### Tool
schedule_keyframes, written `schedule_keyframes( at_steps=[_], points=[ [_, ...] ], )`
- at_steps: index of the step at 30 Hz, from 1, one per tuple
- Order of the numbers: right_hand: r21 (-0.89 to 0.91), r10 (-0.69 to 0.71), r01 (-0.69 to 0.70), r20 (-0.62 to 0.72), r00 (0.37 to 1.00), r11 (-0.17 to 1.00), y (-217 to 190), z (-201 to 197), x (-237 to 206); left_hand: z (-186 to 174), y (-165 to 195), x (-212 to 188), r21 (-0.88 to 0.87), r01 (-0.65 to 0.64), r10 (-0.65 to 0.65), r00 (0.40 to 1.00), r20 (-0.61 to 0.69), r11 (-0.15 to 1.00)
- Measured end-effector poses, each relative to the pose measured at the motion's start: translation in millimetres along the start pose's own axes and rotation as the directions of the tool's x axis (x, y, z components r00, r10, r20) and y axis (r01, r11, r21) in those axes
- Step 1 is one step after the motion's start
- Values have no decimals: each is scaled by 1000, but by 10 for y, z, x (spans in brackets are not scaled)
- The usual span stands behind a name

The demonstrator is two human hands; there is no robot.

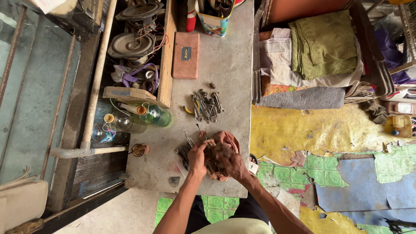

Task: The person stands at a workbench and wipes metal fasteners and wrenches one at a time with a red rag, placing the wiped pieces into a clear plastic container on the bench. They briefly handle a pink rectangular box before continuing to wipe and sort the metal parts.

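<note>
Nearest, both hands meet at the worktop's [225, 78] front edge: the left hand [197, 158] and right hand [228, 161] each close their grip on a reddish-brown rag [223, 141] bunched over small tools. Keeping the cloth gathered tight should help. Beyond lie loose spanners [207, 105], a green bottle [157, 115], then a reddish case [186, 55].

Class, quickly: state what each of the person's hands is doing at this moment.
Left hand: closed, gripping the crumpled reddish-brown cloth rag on the grey metal tabletop.
Right hand: curled over the same rag, pressing it.
</note>
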State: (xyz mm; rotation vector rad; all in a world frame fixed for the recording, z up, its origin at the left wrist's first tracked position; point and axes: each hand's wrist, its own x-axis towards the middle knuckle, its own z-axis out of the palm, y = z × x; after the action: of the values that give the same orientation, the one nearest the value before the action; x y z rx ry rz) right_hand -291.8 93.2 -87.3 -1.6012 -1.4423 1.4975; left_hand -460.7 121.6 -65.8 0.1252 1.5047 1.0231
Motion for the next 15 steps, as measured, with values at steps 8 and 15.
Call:
schedule_keyframes(
  at_steps=[8, 15],
  points=[
    [-322, -489, 422, -161, 857, 847, -97, -1, 243, -211, -342, 59, 625, -518, 296, 853, 429, 585],
    [-79, -181, 165, -285, 941, 983, -48, 69, 225, -263, -290, 8, 707, -431, 116, 887, 448, 561]
  ],
)
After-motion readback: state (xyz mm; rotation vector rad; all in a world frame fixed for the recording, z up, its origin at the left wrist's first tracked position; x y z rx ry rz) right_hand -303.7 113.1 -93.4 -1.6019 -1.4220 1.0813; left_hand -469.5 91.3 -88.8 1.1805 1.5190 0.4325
